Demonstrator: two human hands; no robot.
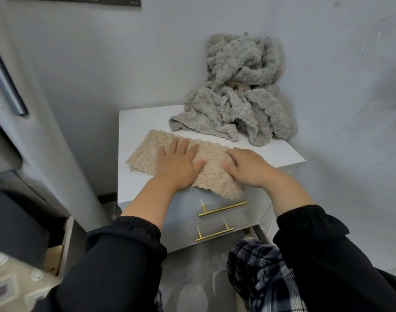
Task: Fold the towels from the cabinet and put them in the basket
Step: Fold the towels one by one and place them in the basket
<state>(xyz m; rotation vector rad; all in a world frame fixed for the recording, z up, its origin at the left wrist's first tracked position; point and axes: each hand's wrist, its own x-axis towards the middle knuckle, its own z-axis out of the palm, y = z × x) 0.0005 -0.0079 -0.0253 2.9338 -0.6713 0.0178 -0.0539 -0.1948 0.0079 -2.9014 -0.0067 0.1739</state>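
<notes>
The beige towel [145, 152] lies at the near edge of the cabinet top [134, 118], pressed by the left hand [177, 164], fingers spread wide; the right hand [248, 167] rests on it bent-fingered, and whether it pinches cannot be told. Creases should be smoothed outward first.

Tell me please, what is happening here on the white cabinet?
A person is working on a beige towel spread on the top of the white cabinet. The left hand lies flat on it with fingers spread, and the right hand rests on it beside the left. The towel's near edge hangs over the front, above the gold drawer handle. Behind it, a heap of grey towels lies crumpled against the wall. No basket is in view.
</notes>
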